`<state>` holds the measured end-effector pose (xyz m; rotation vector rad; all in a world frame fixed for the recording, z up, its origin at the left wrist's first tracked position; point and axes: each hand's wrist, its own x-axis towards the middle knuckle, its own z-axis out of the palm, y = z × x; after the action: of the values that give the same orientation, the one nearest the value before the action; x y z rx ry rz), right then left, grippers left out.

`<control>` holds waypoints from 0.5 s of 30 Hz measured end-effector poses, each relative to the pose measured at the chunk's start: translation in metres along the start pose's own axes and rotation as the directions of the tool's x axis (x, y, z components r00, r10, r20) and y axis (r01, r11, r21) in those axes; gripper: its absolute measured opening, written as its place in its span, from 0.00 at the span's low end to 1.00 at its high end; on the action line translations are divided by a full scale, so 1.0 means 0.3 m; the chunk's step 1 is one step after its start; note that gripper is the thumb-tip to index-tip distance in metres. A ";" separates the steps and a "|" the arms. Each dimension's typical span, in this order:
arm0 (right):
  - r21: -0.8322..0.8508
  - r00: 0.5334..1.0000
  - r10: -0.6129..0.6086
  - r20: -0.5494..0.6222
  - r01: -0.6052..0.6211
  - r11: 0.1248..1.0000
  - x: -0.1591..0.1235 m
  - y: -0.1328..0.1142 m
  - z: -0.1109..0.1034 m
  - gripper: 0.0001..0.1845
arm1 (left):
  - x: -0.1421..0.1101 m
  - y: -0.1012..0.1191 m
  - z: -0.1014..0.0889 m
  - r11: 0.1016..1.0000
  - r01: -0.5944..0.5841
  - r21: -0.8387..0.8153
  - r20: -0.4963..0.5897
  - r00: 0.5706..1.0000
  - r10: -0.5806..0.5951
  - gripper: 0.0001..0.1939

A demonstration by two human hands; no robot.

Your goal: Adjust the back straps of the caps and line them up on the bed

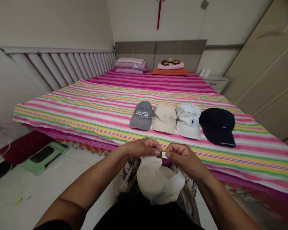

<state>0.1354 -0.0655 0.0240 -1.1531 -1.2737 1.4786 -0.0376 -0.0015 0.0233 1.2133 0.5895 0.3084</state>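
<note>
A cream baseball cap (150, 180) hangs in front of my body, its back strap and small buckle at the top between my hands. My left hand (146, 148) pinches the strap at the buckle side. With thumb and fingers closed, my right hand (180, 155) grips the strap's other end. Beyond them on the bed, side by side, lie a grey cap (141, 116) with white lettering, a beige cap (164, 118), a pale blue cap (188, 121) and a black cap (217, 126), brims toward me.
The bed (86, 108) has a striped sheet. Folded purple bedding (132, 66) and a pink pillow stack (170, 66) sit by the headboard (144, 48). A green stool (44, 156) stands on the floor at left; a white nightstand (216, 83) is back right.
</note>
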 end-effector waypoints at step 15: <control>0.324 0.923 0.106 0.371 -0.235 0.916 0.064 0.101 -0.145 0.22 | 0.026 -0.075 -0.114 0.883 -0.201 -0.425 -0.103 0.979 0.174 0.16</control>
<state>0.1728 -0.0413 -0.0109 -0.7948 -1.0734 2.0227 -0.0530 0.0218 -0.0075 0.8286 0.4253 0.6111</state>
